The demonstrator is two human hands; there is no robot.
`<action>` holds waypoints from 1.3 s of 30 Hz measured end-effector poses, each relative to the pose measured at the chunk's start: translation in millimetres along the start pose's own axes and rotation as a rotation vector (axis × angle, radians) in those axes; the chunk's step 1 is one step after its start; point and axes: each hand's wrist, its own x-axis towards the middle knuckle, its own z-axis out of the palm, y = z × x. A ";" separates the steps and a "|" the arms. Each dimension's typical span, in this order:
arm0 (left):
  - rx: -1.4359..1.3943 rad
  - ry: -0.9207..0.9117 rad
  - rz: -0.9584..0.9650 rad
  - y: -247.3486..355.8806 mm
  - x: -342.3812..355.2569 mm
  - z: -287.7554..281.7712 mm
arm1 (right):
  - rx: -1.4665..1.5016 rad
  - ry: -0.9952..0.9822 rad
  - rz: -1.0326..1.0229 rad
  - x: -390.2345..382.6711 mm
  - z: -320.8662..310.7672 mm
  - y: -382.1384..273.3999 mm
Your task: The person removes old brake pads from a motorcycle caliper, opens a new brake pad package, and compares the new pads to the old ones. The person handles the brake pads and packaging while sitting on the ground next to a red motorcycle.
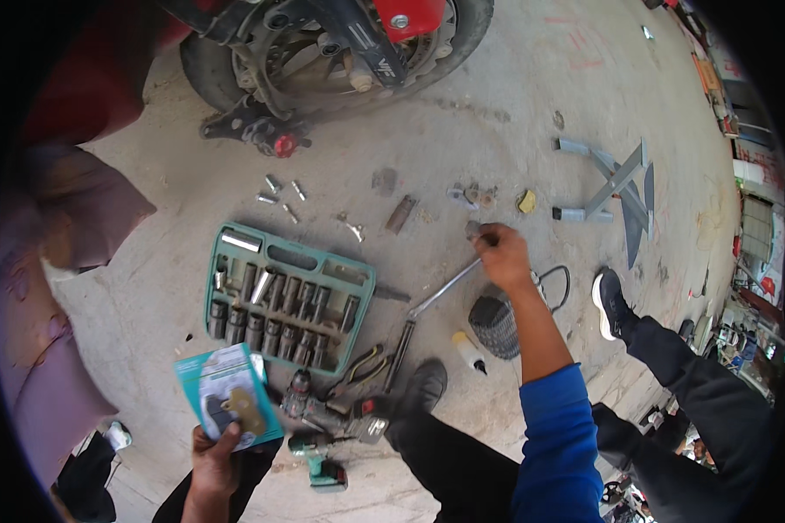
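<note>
My left hand [216, 462] grips a teal-edged blister pack of brake pads [229, 394], its thumb across the front. Inside the pack a dark pad and a gold-coloured one show. To the right, my right hand [502, 254] is bent over with its fingers pinched on a small dark grey piece [474, 229], whose kind I cannot make out. A long silver-and-black wrench handle [445, 288] lies on the ground just below that hand. Between my hands sits a green socket set case [290, 297], open, with rows of dark sockets.
A motorcycle front wheel [462, 44] stands ahead, a caliper [251, 131] beside its tyre. Pliers [358, 370], a red-and-black power tool [310, 405] and a green drill [320, 464] lie near my foot. A white bottle [468, 351] and metal stand [617, 187] are right. Another person's shoe [613, 302] is close.
</note>
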 end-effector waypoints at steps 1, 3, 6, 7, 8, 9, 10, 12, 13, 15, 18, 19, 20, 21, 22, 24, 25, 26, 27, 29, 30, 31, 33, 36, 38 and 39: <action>0.027 -0.030 -0.004 2.2 7.0 -6.1 | -0.036 0.024 0.049 20.9 -4.1 9.9; 0.028 0.007 0.041 2.3 16.9 -15.0 | -0.179 0.101 -0.105 54.0 -6.0 25.1; 0.036 0.092 0.133 -2.1 24.3 -25.7 | -0.335 0.056 -0.295 85.4 -5.7 39.1; 0.042 0.096 0.138 -4.5 24.7 -28.6 | -0.364 0.013 -0.363 92.2 -4.9 40.9; 0.035 0.121 0.159 -7.6 23.9 -30.6 | -0.400 -0.014 -0.348 97.2 -4.0 41.7; 0.030 0.146 0.179 -10.1 22.1 -31.9 | -0.397 -0.029 -0.331 100.9 -4.1 41.9; 0.020 0.171 0.202 -12.6 21.0 -31.9 | -0.382 -0.044 -0.330 103.3 -5.8 42.0; -0.004 0.217 0.251 -14.6 17.7 -28.5 | -0.359 -0.062 -0.334 106.9 -9.1 41.9; -0.001 0.184 0.243 -13.3 15.9 -25.1 | -0.349 -0.066 -0.337 107.5 -10.0 42.6; 0.008 0.120 0.236 -7.0 12.4 -14.4 | -0.330 -0.068 -0.342 109.1 -11.0 45.3; 0.022 0.018 0.207 7.7 5.4 9.5 | -0.316 -0.035 -0.356 107.7 -12.6 50.4; 0.027 0.007 0.213 11.6 4.1 18.8 | -0.314 -0.007 -0.375 106.5 -13.1 48.2; 0.031 0.000 0.218 15.0 2.2 28.6 | -0.325 0.002 -0.358 103.5 -14.0 43.4; 0.029 0.007 0.227 17.7 -0.7 37.8 | -0.201 0.023 -0.371 96.7 -18.2 36.2; 0.021 -0.024 0.206 21.4 -2.6 45.0 | -0.102 0.011 -0.303 90.6 -20.0 21.4; 0.045 -0.053 0.173 31.7 -3.4 55.3 | 0.425 -0.223 -0.055 70.7 -26.0 -22.8; 0.061 -0.078 0.151 35.7 -4.0 59.1 | 0.787 -0.299 -0.061 51.3 -24.1 -49.3; 0.066 -0.067 0.152 38.5 -2.0 65.0 | 0.976 -0.441 -0.154 31.6 -26.6 -76.1; 0.072 -0.069 0.150 41.3 2.0 69.3 | 0.946 -0.549 -0.120 12.5 -29.1 -103.9; -0.009 -0.199 0.165 49.4 6.6 76.5 | 0.901 -0.665 -0.156 -27.6 -38.1 -151.2; -0.020 -0.256 0.159 54.7 8.0 78.4 | 0.905 -0.691 -0.215 -49.6 -39.9 -170.9; -0.047 -0.310 0.148 60.4 8.8 79.7 | 0.877 -0.680 -0.291 -70.4 -44.9 -187.8; -0.089 -0.406 0.119 72.6 7.2 80.5 | 0.823 -0.594 -0.525 -101.4 -54.9 -217.5; -0.164 -0.549 0.091 89.9 11.8 80.0 | 0.706 -0.361 -0.829 -131.9 -70.0 -252.5; -0.168 -0.596 0.089 98.6 14.8 80.4 | 0.767 -0.475 -0.474 -160.1 -88.5 -266.6; -0.146 -0.614 0.101 102.2 16.3 81.4 | 0.789 -0.502 -0.297 -172.8 -94.2 -273.3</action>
